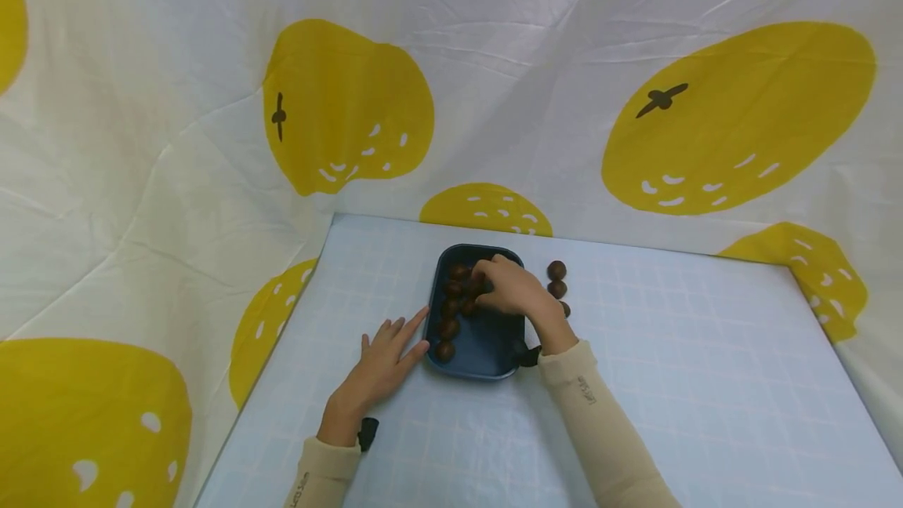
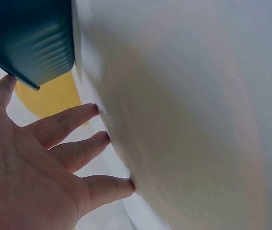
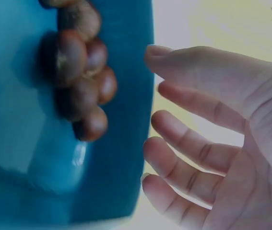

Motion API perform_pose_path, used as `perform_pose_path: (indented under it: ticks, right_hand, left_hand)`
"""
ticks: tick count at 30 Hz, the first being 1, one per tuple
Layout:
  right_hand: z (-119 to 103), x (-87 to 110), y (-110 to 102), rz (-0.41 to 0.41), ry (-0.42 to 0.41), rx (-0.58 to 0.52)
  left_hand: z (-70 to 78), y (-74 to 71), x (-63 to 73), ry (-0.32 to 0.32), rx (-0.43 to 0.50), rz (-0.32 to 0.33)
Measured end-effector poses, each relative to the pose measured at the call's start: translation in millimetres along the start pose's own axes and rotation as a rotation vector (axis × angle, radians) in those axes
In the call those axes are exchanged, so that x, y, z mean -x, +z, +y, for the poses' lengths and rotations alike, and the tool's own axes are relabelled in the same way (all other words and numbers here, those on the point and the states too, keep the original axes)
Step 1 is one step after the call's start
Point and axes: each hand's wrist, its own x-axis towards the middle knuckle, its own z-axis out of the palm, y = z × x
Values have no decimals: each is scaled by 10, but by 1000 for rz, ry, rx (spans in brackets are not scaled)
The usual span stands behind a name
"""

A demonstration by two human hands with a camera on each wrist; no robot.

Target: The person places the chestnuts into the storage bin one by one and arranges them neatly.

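A dark blue rectangular tray [image 1: 487,351] rests on the table, with several brown chestnuts [image 1: 448,328] gathered along its left side and far part. My right hand [image 1: 515,288] reaches over the tray, its fingertips close to the chestnuts. In the right wrist view, that hand [image 3: 222,129] has thumb and fingers apart with nothing between them, beside the clustered chestnuts [image 3: 71,57]. Against the tray's left edge my left hand [image 1: 381,367] spreads its fingers. The left wrist view shows one finger touching the tray [image 2: 30,38] and other fingertips on the table surface.
To the right of the tray, a short row of chestnuts [image 1: 557,288] lies on the pale checked tablecloth [image 1: 705,382], partly behind the right forearm. A white curtain [image 1: 508,132] with yellow fruit prints hangs at the table's far and left edges.
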Motion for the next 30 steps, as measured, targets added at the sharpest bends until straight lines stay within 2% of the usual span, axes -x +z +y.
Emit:
perform_pose_path:
  ticks: [9,14,19,23,30]
  right_hand:
    - [80,180,-140,75,-20,-53]
    - [178,299,-161,151,-27,-131]
    - [347,387,-144,254,-39,-193]
    - [498,455,-125,327,-14,-212]
    - [738,623,-135,413,8,-232]
  left_hand:
    - [-16,3,8,0,-5,-8]
    - [-6,9,15,6,-3,3]
    - [5,8,19,6,1,13]
    - [19,0,25,-7,3,3]
    - [30,-7,30,-6,6,-8]
